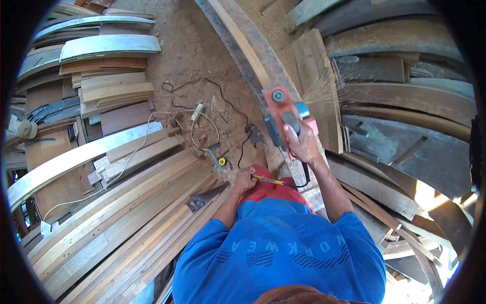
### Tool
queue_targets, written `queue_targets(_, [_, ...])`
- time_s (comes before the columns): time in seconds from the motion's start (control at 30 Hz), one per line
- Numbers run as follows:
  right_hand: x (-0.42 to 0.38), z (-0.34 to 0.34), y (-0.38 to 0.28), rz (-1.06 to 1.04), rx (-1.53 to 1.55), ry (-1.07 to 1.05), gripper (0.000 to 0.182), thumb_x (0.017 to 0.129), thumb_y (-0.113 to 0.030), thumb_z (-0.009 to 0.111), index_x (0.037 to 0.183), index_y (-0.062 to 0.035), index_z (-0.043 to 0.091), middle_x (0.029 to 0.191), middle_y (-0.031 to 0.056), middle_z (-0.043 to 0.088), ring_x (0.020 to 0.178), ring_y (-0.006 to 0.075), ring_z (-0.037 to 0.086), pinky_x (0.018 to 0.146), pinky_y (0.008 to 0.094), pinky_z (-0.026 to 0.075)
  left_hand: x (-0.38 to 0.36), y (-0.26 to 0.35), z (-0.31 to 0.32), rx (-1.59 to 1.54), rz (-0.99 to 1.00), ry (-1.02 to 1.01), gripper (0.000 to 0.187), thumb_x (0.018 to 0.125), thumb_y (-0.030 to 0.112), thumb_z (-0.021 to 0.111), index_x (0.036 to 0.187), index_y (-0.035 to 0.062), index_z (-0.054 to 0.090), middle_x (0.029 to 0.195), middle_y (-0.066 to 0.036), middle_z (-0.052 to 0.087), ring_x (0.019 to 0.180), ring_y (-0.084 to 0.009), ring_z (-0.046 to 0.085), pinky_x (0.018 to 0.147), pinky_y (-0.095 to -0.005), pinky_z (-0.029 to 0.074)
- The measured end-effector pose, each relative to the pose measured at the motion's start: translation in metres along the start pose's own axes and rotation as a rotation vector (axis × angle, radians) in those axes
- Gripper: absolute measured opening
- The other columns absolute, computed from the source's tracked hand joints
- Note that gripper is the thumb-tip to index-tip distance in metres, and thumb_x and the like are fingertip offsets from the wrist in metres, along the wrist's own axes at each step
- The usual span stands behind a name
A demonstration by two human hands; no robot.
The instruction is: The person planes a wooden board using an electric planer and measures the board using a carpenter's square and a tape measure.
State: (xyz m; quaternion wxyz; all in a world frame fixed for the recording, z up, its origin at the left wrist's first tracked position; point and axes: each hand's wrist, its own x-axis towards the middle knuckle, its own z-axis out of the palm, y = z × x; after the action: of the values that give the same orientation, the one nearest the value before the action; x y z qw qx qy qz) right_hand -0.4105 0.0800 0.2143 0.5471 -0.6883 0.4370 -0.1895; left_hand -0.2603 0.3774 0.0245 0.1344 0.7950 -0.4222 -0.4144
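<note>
My right hand [305, 146] is wrapped round the handle of a red electric planer [276, 96], which rests on a long wooden strip [243, 48] lying along a grey board. Shavings spray from the planer's right side. Down by the red shorts, my left hand [244, 180] is closed at one end of a thin yellow stick-like tool [268, 179] with dark parts; its exact kind is too small to make out. The planer's black cord [307, 175] hangs below my right hand.
Stacked planks [121, 213] fill the left, and curved boards [405, 96] line the right. On the sawdust-covered ground lie a white power strip [197, 112], a black cable [223, 93], and a yellow tape measure [221, 161]. An upright board [319, 86] stands right of the planer.
</note>
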Motion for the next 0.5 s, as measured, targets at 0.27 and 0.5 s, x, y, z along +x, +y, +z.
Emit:
queue_targets(0.27, [0.211, 0.052, -0.054, -0.104, -0.040, 0.088, 0.050, 0.100, -0.048, 0.054, 0.091, 0.0010, 0.064, 0.065, 0.0065, 0.061, 0.057, 0.0170, 0.060, 0.055, 0.0363, 0.048, 0.075, -0.023, -0.047, -0.128, -0.099, 0.003, 0.026, 0.080, 0.020, 0.065, 0.100, 0.0035, 0.065, 0.092, -0.022, 0.070, 0.088, -0.0387, 0.069, 0.080, -0.0444, 0.055])
queue_targets(0.5, [0.378, 0.077, -0.120, -0.027, -0.071, 0.001, 0.060, 0.096, -0.057, 0.053, 0.079, -0.0005, 0.064, 0.064, 0.0049, 0.061, 0.054, 0.0153, 0.060, 0.053, 0.0345, 0.048, 0.158, -0.026, -0.092, -0.254, -0.132, 0.061, 0.027, 0.085, 0.021, 0.061, 0.105, 0.0031, 0.064, 0.092, -0.021, 0.071, 0.087, -0.0375, 0.070, 0.079, -0.0425, 0.055])
